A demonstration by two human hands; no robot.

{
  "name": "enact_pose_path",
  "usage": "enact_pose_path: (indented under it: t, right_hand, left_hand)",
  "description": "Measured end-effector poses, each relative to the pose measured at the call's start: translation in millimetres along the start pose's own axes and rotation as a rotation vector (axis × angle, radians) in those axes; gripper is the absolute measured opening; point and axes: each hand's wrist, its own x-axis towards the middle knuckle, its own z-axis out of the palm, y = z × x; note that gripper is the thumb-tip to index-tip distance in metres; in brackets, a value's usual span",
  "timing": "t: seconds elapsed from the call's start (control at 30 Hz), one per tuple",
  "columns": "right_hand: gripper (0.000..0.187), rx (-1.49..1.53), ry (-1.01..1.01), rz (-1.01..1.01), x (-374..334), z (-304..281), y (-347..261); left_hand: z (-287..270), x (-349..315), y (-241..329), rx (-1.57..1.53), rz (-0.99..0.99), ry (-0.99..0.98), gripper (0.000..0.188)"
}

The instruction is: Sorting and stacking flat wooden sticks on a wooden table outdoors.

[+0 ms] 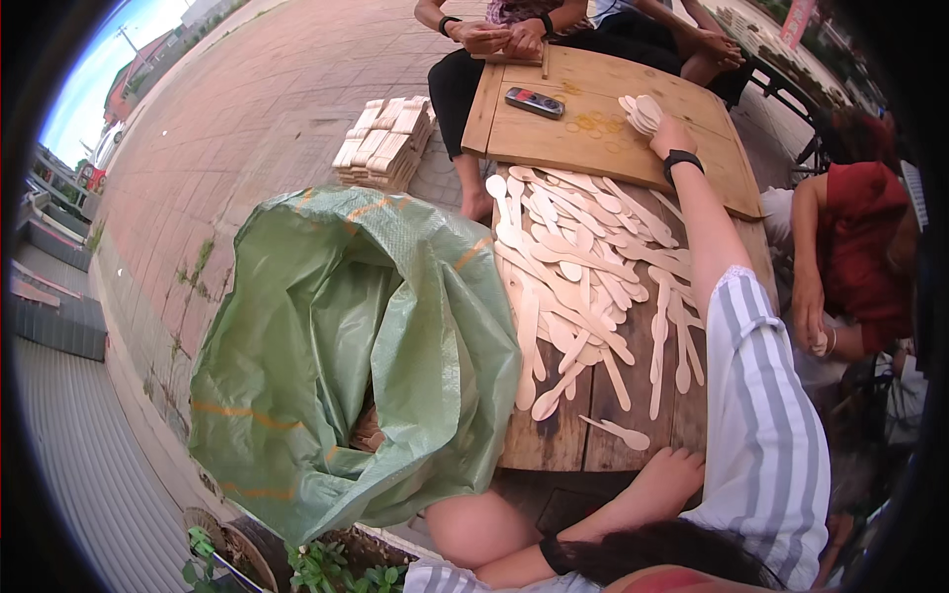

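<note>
My right hand (674, 136) reaches across the table and grips a small bunch of wooden spoons (641, 112), their rounded ends fanned above the wooden board (633, 79). Near me, my left hand (677, 476) rests at the table's front edge, fingers lying on the wood and holding nothing. A loose pile of pale wooden cutlery (578, 262) spreads between my hands, pieces pointing many ways. One short wooden fork (618, 433) lies apart from the pile, just beyond my left fingers. Yellow rubber bands (593, 124) are scattered on the board beside the spoons.
A large green woven sack (445, 356) stands open left of the table, some wooden pieces deep inside. Bundled wooden sticks (384, 143) are stacked on the paving. A dark phone (535, 102) lies on the board. Another person's hands (506, 38) work at its far edge; more people sit right.
</note>
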Motion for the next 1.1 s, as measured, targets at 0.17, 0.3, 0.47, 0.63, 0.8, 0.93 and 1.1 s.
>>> enact_pose_path:
  t: [0.17, 0.3, 0.47, 0.63, 0.8, 0.93, 1.1]
  right_hand:
    - [0.029, 0.019, 0.072, 0.056, 23, 10, 12]
    - [0.036, 0.057, -0.036, 0.053, 33, 14, 10]
    - [0.054, 0.108, -0.124, 0.024, 36, 6, 22]
    - [0.083, 0.077, -0.227, 0.046, 32, -7, 41]
    - [0.097, 0.185, -0.261, -0.005, 20, 2, 48]
    - [0.102, 0.22, -0.211, -0.055, 27, 16, 81]
    - [0.103, 0.35, -0.187, -0.118, 25, 27, 92]
  left_hand:
    - [-3, 0, -8, 0.004, -0.015, 0.023, 0.026]
    - [5, 1, -12, -0.008, -0.017, 0.076, 0.027]
    - [-9, 4, -12, -0.081, 0.013, 0.037, 0.028]
    - [-5, 3, -10, -0.167, -0.004, 0.084, 0.026]
    - [1, 2, -9, -0.169, -0.001, 0.104, 0.025]
    - [0, 3, -3, -0.174, 0.026, 0.119, 0.024]
    - [3, 0, -2, -0.146, 0.028, 0.116, 0.023]
